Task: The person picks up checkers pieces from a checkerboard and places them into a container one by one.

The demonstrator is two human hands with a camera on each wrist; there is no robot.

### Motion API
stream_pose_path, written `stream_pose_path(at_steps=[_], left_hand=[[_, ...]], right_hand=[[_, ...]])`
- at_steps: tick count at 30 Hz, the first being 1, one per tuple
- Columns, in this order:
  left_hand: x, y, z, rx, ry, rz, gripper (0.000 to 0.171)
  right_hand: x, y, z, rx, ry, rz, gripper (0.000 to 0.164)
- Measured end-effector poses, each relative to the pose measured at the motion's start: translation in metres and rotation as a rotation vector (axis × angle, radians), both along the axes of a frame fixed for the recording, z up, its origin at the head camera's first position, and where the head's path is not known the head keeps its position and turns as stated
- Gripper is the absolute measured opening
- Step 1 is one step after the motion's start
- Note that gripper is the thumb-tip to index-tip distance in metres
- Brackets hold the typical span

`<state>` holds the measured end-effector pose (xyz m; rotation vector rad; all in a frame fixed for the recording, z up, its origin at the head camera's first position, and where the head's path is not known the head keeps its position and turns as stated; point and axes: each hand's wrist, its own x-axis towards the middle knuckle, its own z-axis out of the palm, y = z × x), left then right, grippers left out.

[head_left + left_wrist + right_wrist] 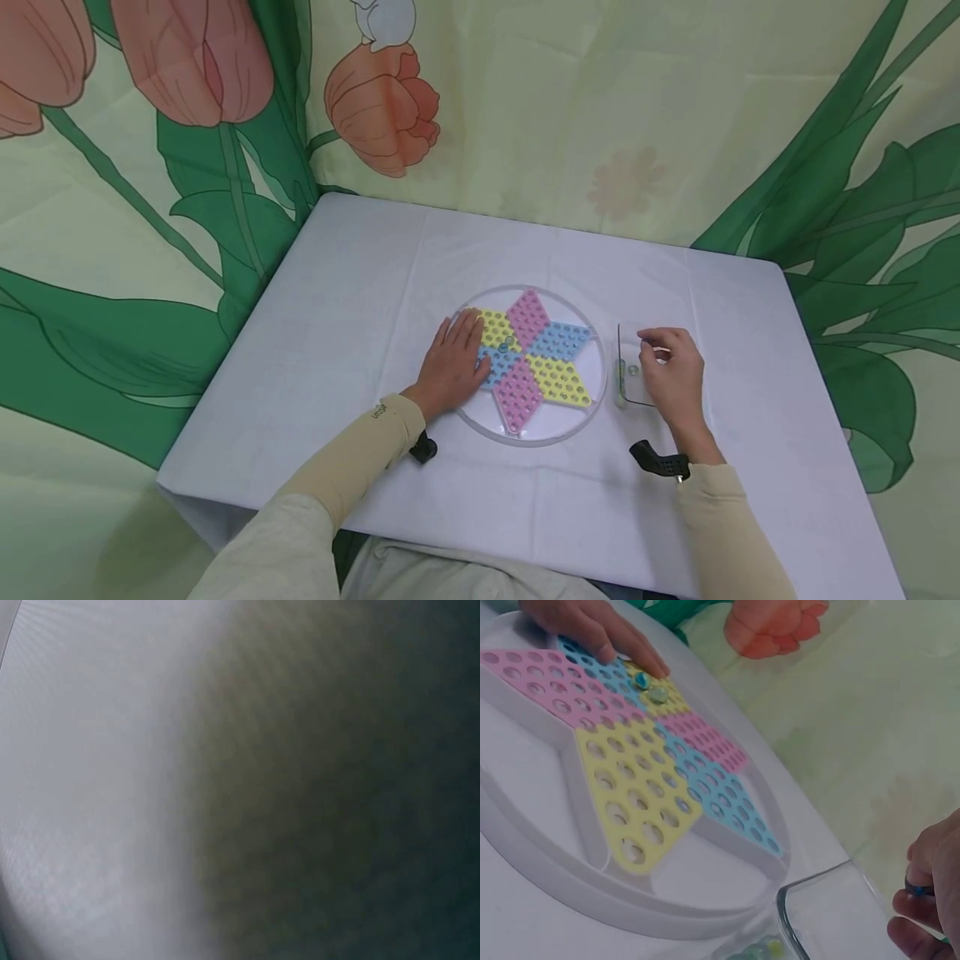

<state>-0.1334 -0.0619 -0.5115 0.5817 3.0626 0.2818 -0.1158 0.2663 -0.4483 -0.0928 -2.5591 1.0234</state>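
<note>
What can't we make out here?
Head: holes in the round white star-patterned board, hidden by the left hand.
Left wrist: what the dark shape is; blurred.
Right wrist: full shape of the small blue piece, covered by the right hand.
Right wrist: count of greenish glassy balls in the clear rectangular box, cut off by bottom edge.

Star board [534, 364] — flat, tricolour | blue marble [918, 888] — pinched | clear box [639, 387], beside board
</note>
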Motion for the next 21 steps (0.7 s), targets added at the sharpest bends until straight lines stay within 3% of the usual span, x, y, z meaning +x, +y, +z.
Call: stream_pose_path(at_steps=[21], left_hand=[[0.000, 0.000, 0.002, 0.000, -0.007, -0.006, 0.071]], right_hand=[[0.004, 0.016, -0.014, 0.038, -0.139, -0.032, 0.020]])
